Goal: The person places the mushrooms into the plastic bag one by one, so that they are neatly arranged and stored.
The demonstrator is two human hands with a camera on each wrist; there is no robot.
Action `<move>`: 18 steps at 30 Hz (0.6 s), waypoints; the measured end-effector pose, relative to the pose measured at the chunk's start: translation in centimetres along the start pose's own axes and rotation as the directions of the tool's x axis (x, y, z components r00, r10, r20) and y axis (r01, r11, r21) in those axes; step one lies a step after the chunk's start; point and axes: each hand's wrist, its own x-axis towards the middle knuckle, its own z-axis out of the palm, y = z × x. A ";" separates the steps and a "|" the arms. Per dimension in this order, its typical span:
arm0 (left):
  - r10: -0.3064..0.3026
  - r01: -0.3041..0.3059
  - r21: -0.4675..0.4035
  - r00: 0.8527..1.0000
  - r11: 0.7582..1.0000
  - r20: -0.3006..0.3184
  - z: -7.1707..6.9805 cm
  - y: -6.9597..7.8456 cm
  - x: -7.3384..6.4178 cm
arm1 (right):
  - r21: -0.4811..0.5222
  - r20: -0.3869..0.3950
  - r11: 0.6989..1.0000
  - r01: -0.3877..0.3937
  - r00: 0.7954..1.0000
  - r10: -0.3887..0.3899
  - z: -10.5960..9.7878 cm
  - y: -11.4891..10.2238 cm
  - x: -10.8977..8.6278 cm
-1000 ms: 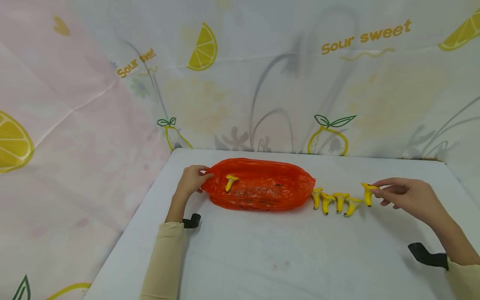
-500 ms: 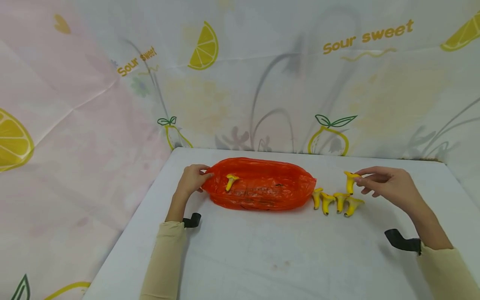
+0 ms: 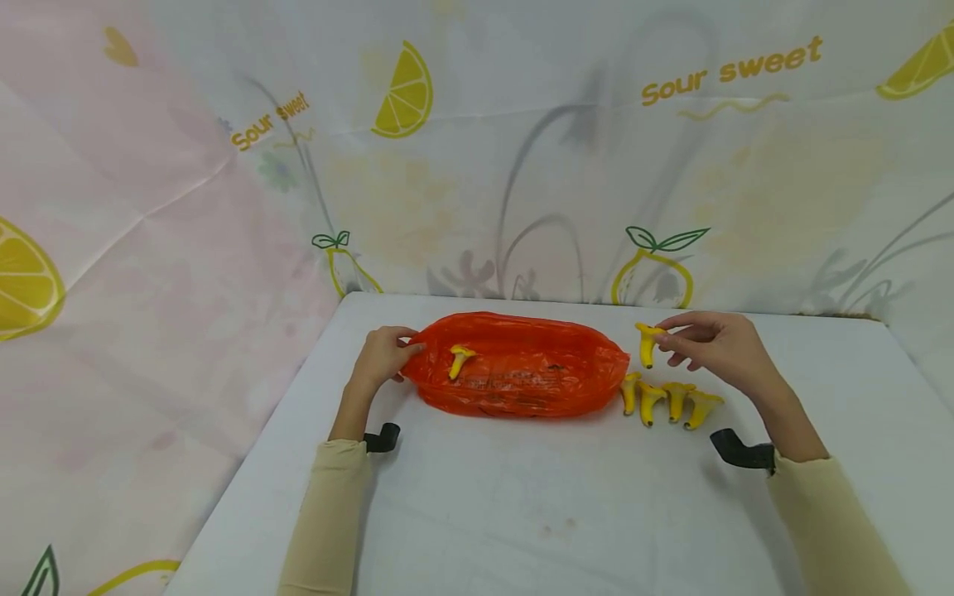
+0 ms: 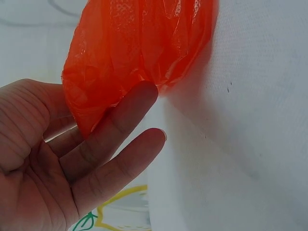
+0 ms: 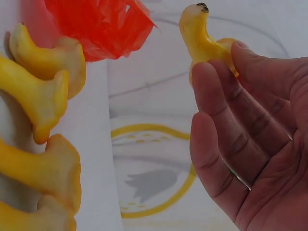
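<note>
A red plastic bag (image 3: 522,397) lies spread open on the white table, and one yellow chanterelle-shaped mushroom (image 3: 460,361) rests inside it. My left hand (image 3: 382,356) pinches the bag's left end; in the left wrist view the red film (image 4: 130,53) runs between thumb and fingers. My right hand (image 3: 715,343) holds another yellow mushroom (image 3: 647,344) by its cap, stem pointing down, just off the bag's right end. The right wrist view shows this mushroom (image 5: 195,33) between thumb and fingertips, its dark-tipped stem free.
Several more yellow mushrooms (image 3: 676,401) stand in a row right of the bag, below my right hand. The white table (image 3: 522,497) meets a fruit-printed cloth (image 3: 477,165) at its back edge. A black wrist mount (image 3: 741,451) sticks out from each forearm.
My right hand has moved left and away from me with its mushroom, passing over the row to beside the bag. The left hand keeps its grip on the bag.
</note>
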 end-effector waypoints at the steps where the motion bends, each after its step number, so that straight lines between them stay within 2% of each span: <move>1: -0.001 0.001 -0.002 1.000 1.000 0.000 0.0 0.0 0.0 | 0.002 0.006 1.000 0.000 1.000 0.000 0.2 -0.2 0.2; 14: 0.006 -0.006 0.006 1.000 1.000 -0.002 0.0 0.1 0.0 | 0.043 0.044 0.998 0.041 0.998 -0.042 2.8 -2.2 2.9; 18: -0.002 0.002 0.002 1.000 1.000 0.003 0.0 0.1 0.0 | 0.046 0.067 0.999 0.023 0.997 -0.026 3.8 -2.9 3.6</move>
